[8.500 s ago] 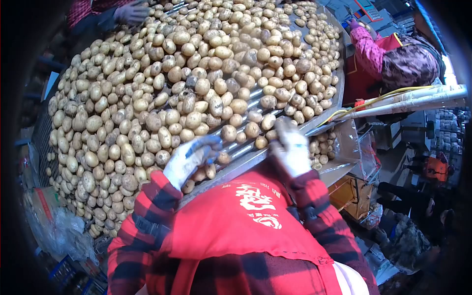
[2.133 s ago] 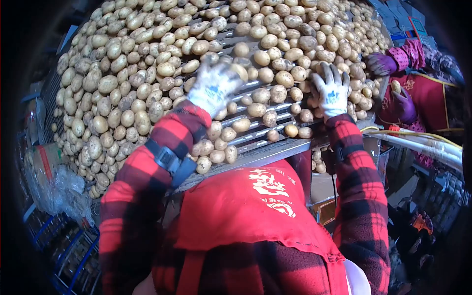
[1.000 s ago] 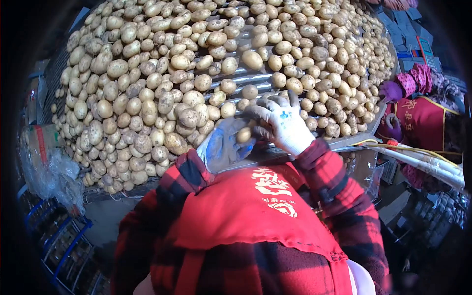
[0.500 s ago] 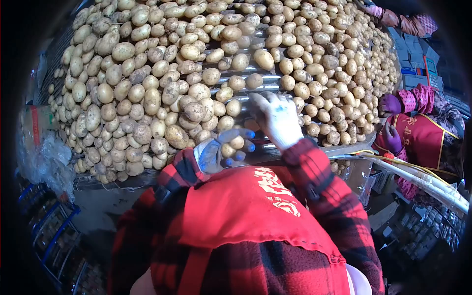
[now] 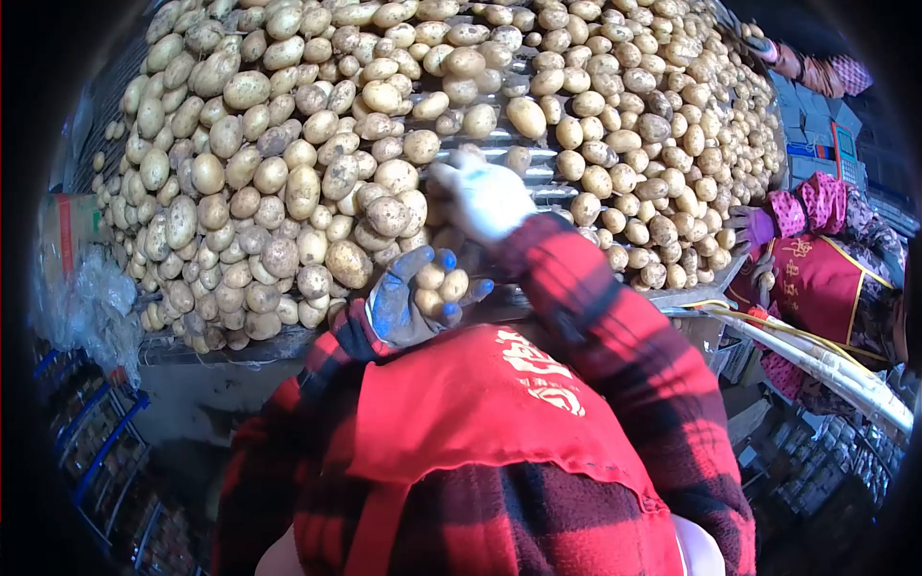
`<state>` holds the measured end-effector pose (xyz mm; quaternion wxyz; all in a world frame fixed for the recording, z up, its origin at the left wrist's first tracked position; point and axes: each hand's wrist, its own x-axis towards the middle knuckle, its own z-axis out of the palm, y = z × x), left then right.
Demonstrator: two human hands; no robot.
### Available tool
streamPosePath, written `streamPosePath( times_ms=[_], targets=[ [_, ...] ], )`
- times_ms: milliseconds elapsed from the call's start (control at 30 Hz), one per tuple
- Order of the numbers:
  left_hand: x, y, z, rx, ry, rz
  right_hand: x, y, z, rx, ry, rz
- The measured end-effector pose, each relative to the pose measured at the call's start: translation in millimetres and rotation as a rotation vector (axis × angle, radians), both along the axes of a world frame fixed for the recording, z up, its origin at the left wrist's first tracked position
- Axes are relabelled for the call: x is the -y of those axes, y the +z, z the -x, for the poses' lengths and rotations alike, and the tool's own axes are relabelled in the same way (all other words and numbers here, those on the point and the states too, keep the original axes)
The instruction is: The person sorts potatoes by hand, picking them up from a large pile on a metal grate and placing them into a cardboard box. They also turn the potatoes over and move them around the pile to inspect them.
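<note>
My left hand (image 5: 399, 298), in a grey glove with blue-coated palm and fingers, is cupped palm up close to the red apron. Small pale potatoes (image 5: 453, 285) rest in it, with the fingers curled round them. My right hand (image 5: 490, 197), in a white glove, reaches over the sorting bed at the near edge of the left heap of potatoes (image 5: 303, 192). Its fingers point left and are blurred, and whatever lies under them is hidden. Metal rollers (image 5: 543, 165) show between the left and right heaps.
A second heap of potatoes (image 5: 663, 134) covers the right side. Another person in a red apron (image 5: 807, 278) stands at the right, and a further person's sleeve (image 5: 821, 72) shows at the top right. Clear plastic bags (image 5: 101, 302) hang at the left; a white pole (image 5: 826, 365) lies right.
My right hand has moved left, from over the rollers to the edge of the left heap. My left hand has opened slightly, showing more potatoes. The view has shifted a little.
</note>
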<state>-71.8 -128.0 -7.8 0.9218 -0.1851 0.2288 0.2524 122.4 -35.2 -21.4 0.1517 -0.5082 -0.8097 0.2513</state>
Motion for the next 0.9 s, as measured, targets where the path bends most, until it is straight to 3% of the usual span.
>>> streamPosePath(
  times_ms=[67, 133, 200, 233, 400, 467, 533, 600, 667, 700, 767, 833, 867, 900],
  targets=[
    [6.4, -18.6, 15.2, 0.012, -0.113, -0.204, -12.6, -17.3, 36.2, 0.323, -0.013, -0.028],
    [10.6, -26.7, 24.2, 0.116, -0.079, -0.142, -13.5, -16.2, 42.6, 0.455, 0.028, -0.064],
    [8.4, -8.7, 13.5, 0.110, -0.041, -0.154, -16.0, -17.5, 19.2, 0.255, -0.008, -0.086],
    [6.5, 4.8, 8.2, -0.089, -0.083, -0.165, -14.1, -18.0, 8.5, 0.190, -0.001, -0.021],
    [5.9, -5.2, 3.5, -0.056, -0.126, -0.120, 1.9, -23.0, 16.0, 0.371, 0.070, -0.053],
    [7.5, 5.2, 0.3, -0.106, -0.120, -0.137, 1.3, -17.2, -3.4, 0.160, 0.016, 0.075],
    [11.3, 4.2, 5.8, -0.102, -0.093, -0.211, 16.8, -1.4, -41.7, -0.392, -0.205, 0.400],
    [15.0, -2.1, 13.0, 0.002, -0.022, -0.136, 33.1, 33.2, -84.6, -1.059, -0.614, 1.027],
    [15.1, -4.1, 10.5, -0.013, -0.037, -0.153, 48.9, 38.5, -122.1, -1.559, -0.653, 1.070],
    [14.1, -4.1, 7.7, -0.019, -0.055, -0.162, 47.8, 17.8, -144.0, -1.522, -0.612, 1.018],
    [11.3, -5.5, 0.8, -0.022, -0.097, -0.141, 31.9, 16.3, -135.6, -0.606, -0.650, 0.553],
    [9.1, -11.6, -5.1, -0.034, -0.131, -0.174, 19.7, -0.7, -111.5, 0.173, -0.327, -0.010],
    [5.6, -11.1, -8.3, -0.051, -0.154, -0.196, 17.3, -20.8, -94.0, 0.327, -0.301, -0.120],
    [4.4, -9.5, -11.1, -0.069, -0.179, -0.214, 8.3, -42.9, -79.8, 0.395, -0.354, -0.075]
  ],
)
